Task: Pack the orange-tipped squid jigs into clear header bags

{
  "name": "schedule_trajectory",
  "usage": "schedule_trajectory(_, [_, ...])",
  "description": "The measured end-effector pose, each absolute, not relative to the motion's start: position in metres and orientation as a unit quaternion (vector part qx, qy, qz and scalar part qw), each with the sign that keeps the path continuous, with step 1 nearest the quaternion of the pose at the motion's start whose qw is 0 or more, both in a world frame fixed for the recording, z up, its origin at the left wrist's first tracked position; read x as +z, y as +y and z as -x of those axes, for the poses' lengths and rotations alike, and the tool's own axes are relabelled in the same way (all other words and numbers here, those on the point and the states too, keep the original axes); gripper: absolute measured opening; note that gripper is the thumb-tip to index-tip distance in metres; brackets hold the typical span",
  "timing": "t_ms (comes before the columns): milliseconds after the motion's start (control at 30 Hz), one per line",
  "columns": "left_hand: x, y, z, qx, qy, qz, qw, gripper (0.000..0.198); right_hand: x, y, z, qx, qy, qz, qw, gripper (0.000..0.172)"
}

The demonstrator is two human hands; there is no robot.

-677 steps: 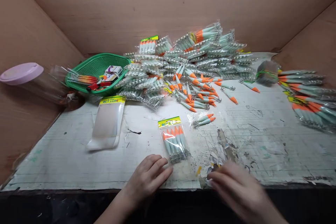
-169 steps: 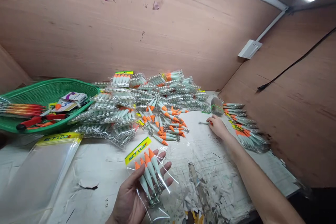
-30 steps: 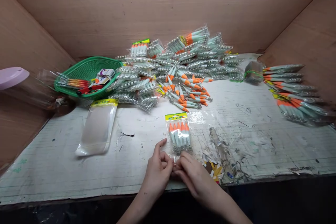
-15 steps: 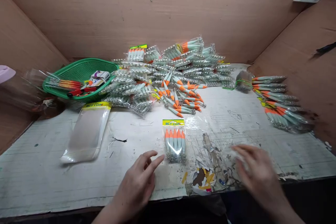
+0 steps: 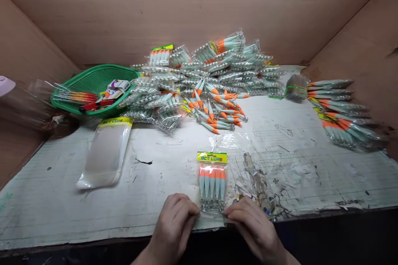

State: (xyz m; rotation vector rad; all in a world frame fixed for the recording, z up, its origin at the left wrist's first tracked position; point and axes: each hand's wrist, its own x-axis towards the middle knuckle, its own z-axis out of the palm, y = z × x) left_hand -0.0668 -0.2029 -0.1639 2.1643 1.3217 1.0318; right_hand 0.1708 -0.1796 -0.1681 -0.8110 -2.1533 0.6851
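A clear bag of fishing lures [image 5: 212, 182] lies near the table's front edge, its yellow printed header away from me. Several pale lures with orange ends stand side by side inside, hooks toward me. My left hand [image 5: 177, 220] pinches the bag's lower left corner. At the lower right corner, the fingers of my right hand [image 5: 253, 223] are closed on the plastic too. Beyond the bag is a loose pile of orange-and-pale lures [image 5: 214, 109]. To the left lies a stack of flat clear bags [image 5: 104, 155] with yellow headers.
Many filled lure packets [image 5: 224, 66] are heaped along the back wall. A green basket [image 5: 93, 75] with red-handled tools stands at the back left. More packets [image 5: 345, 112] lie in a row at the right, beside a bundle [image 5: 296, 87]. The worn tabletop [image 5: 161, 182] has torn patches.
My right hand has come in from the right and taken the bag's corner. My left hand has closed on the other corner. The bag now lies nearer the front edge.
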Motion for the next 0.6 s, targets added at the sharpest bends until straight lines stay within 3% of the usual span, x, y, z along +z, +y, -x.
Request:
schedule_trajectory(200, [-0.167,-0.216,0.039,0.355,0.633,-0.661,0.193,0.012,-0.172,-0.196,-0.146,0.247,-0.721,0.536,0.364,0.013])
schedule_trajectory(433, [-0.167,-0.203,0.027,0.280,0.705,-0.637,0.138,0.021,-0.175,-0.191,-0.122,0.167,-0.688,0.620,0.339,0.024])
schedule_trajectory(600, [-0.158,-0.188,0.031,0.244,0.740,-0.608,0.152,0.021,-0.177,-0.181,-0.126,0.189,-0.652,0.646,0.350,0.019])
